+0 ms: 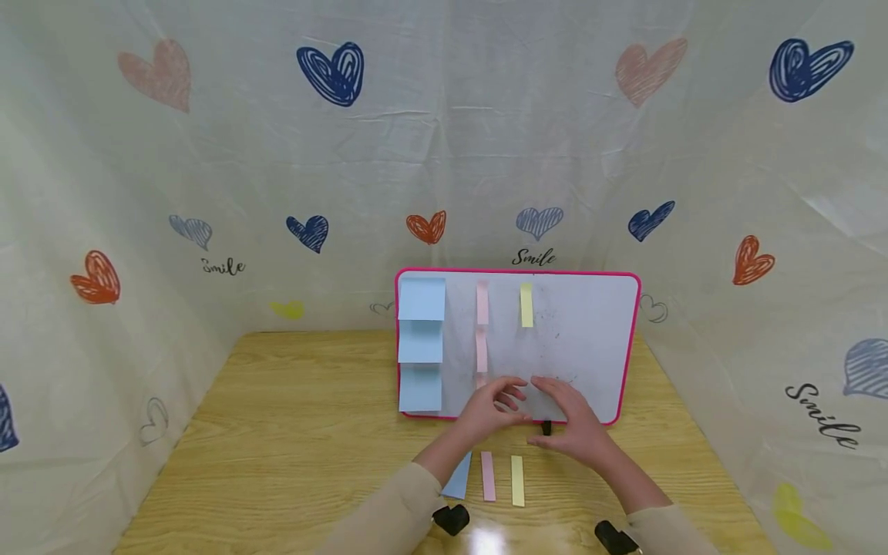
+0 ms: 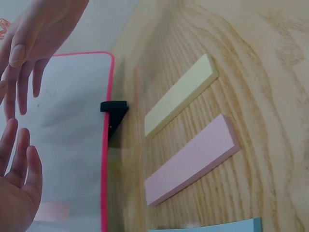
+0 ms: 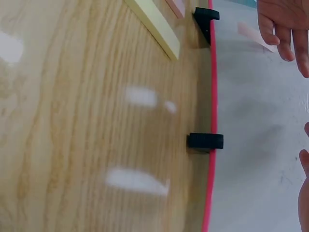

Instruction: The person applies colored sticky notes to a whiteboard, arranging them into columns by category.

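Note:
A whiteboard (image 1: 583, 331) with a pink frame leans upright on black feet. My left hand (image 1: 491, 408) hovers before its lower middle, fingers bent loosely. Facing it is my right hand (image 1: 572, 420), fingers spread, with a small gap between the two. I see nothing held in either hand. In the left wrist view, the left hand (image 2: 17, 188) and right hand (image 2: 48, 29) have relaxed fingers near the board. Stuck on the board are a yellow strip (image 1: 526, 305), pink strips (image 1: 482, 302) in a column, partly hidden by the left hand, and 3 blue sticky notes (image 1: 421, 341).
On the table (image 1: 298, 408) before the board lie a yellow note pad (image 1: 517, 481), a pink note pad (image 1: 489, 476) and a blue note pad (image 1: 458, 479), partly covered by the left forearm. Black feet (image 3: 205, 140) jut from the board's lower edge. A heart-printed curtain (image 1: 444, 154) surrounds the table.

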Tool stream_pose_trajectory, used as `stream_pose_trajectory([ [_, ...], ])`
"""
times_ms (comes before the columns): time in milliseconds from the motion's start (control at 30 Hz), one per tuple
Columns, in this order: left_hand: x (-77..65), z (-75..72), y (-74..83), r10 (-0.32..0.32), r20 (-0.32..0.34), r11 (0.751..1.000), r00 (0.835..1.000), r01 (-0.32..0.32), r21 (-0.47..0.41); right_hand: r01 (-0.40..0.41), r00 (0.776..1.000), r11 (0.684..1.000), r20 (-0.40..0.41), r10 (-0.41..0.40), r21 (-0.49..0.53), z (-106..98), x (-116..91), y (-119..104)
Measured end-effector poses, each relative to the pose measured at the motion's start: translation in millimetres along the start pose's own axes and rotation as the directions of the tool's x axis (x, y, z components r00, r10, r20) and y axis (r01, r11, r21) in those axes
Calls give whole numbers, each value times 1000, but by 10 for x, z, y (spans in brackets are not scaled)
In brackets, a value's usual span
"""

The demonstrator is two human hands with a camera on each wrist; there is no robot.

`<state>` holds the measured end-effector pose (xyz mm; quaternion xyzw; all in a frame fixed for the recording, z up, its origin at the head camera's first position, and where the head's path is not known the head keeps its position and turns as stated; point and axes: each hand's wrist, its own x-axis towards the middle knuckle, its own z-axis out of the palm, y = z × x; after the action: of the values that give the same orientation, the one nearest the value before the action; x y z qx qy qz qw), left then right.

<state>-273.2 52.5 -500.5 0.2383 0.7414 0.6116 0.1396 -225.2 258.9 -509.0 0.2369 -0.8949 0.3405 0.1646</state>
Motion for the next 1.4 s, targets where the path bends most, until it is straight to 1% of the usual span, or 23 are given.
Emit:
stream_pose_trajectory([
  [133,-69,34,-74,-12,21,1000,1000,12,-6,-70,997,997,34,68,44,50,-113,-3],
  [367,-167,106,-168,-29,37,999,999,28,42,-175,982,976,89,164,128,130,-281,3],
  [467,-206,124,-199,-57,43,997,997,55,49,-190,978,967,116,172,170,170,-345,2],
  [567,-246,137,-250,-76,55,996,996,73,49,-186,977,964,136,162,191,216,-403,3],
  [733,-314,158,-345,-94,67,993,993,89,75,-208,971,953,161,175,222,290,-488,-5],
  [800,-340,166,-376,-101,68,991,993,95,89,-235,964,943,179,196,236,321,-519,-8],
  [967,-389,171,-451,-109,72,986,991,99,135,-291,937,934,258,235,209,401,-578,-15],
  [1033,-403,167,-485,-105,75,983,992,92,160,-288,932,939,281,229,189,426,-590,-17],
  [1100,-411,161,-521,-97,80,980,992,81,182,-271,934,944,287,212,187,447,-592,-13],
  [1233,-407,149,-594,-58,106,972,993,32,233,-213,949,961,270,161,174,489,-583,22],
  [1400,-399,137,-657,-37,144,957,989,-6,290,-148,966,975,234,108,164,538,-590,68],
])
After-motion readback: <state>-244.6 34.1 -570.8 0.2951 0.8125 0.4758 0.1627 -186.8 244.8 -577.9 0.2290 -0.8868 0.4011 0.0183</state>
